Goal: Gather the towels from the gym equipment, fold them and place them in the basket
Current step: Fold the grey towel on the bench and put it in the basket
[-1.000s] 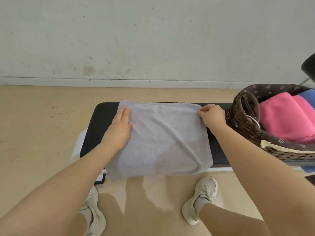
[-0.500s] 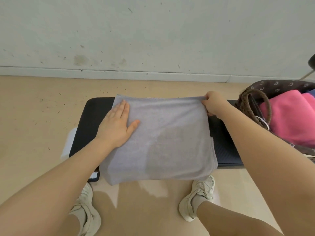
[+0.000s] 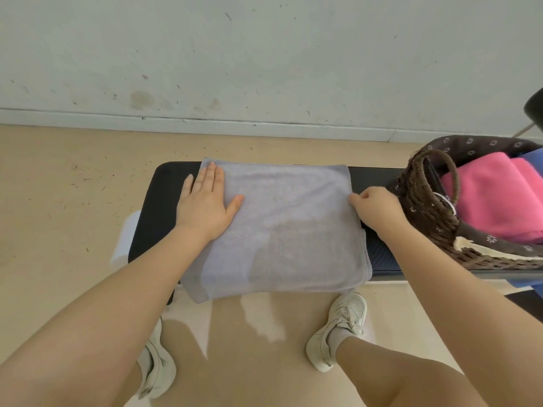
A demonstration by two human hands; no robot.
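A folded lavender-grey towel (image 3: pixel 288 227) lies across the black gym bench (image 3: pixel 164 201), its near edge hanging over the front. My left hand (image 3: pixel 207 204) presses flat on the towel's left side, fingers straight. My right hand (image 3: pixel 374 208) pinches the towel's right edge with curled fingers. A dark wicker basket (image 3: pixel 423 207) with a flowered liner stands on the bench at the right. It holds a folded pink towel (image 3: pixel 493 201) and a blue towel (image 3: pixel 533 160) behind it.
The bench stands on a tan floor, a short way from a pale wall (image 3: pixel 264 54). My two feet in white shoes (image 3: pixel 340 327) are planted in front of the bench. A dark object (image 3: pixel 536 107) shows at the far right edge.
My right hand slid from the towel's far right corner down to the middle of its right edge. My left hand stayed flat on the left side. The towel lies flatter.
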